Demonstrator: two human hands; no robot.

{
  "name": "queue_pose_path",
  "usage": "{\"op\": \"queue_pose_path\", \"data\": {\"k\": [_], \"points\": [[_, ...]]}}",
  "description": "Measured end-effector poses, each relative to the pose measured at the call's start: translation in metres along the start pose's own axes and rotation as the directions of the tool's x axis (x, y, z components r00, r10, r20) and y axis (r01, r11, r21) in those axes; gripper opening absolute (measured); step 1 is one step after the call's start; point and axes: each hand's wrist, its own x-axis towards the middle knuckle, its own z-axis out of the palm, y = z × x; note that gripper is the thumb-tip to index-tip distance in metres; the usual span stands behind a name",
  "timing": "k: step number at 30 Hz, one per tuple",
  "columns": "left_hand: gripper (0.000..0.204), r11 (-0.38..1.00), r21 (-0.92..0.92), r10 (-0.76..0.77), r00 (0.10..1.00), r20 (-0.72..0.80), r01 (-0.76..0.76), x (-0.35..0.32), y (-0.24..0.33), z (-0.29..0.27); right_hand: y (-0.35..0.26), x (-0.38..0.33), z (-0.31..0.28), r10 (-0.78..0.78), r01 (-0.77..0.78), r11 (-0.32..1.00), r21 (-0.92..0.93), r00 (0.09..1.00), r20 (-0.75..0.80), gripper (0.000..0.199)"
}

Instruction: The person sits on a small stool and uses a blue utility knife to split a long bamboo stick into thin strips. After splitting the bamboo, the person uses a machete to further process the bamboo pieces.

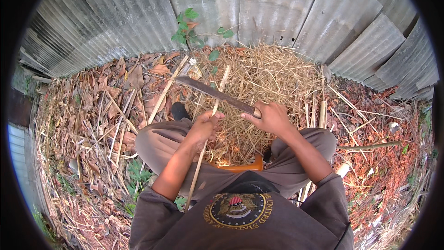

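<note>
My left hand (203,127) is closed around a long, thin pale stick (200,164), which slants from beside my left elbow up toward the straw. In my right hand (273,118) is the wooden handle of a machete (222,96). Its dark blade points to the upper left and crosses the stick just above my left fist. Whether the edge touches the stick I cannot tell. Straw-like shavings (263,78) lie heaped beneath and beyond both hands. An orange plastic thing (243,165), perhaps a low seat, shows between my bent legs.
Corrugated metal sheets (282,9) form a fence beyond the straw. Dry brown leaves (106,83) and loose sticks cover the ground at left. More pale sticks (322,113) lie at right by my knee. A small green plant (185,28) grows against the fence.
</note>
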Motion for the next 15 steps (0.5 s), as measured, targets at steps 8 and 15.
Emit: {"op": "queue_pose_path", "data": {"k": [8,15], "points": [[0.016,0.933,0.296,0.227,0.973,-0.039,-0.206,0.007,-0.022,0.003,0.025,0.008,0.030,-0.220,0.211,0.951,-0.227,0.975,-0.016,0.033],[0.016,0.801,0.489,0.356,0.931,0.076,-0.346,0.020,-0.036,-0.007,0.046,0.022,0.050,-0.008,0.002,0.994,-0.110,0.999,-0.051,0.016]]}}
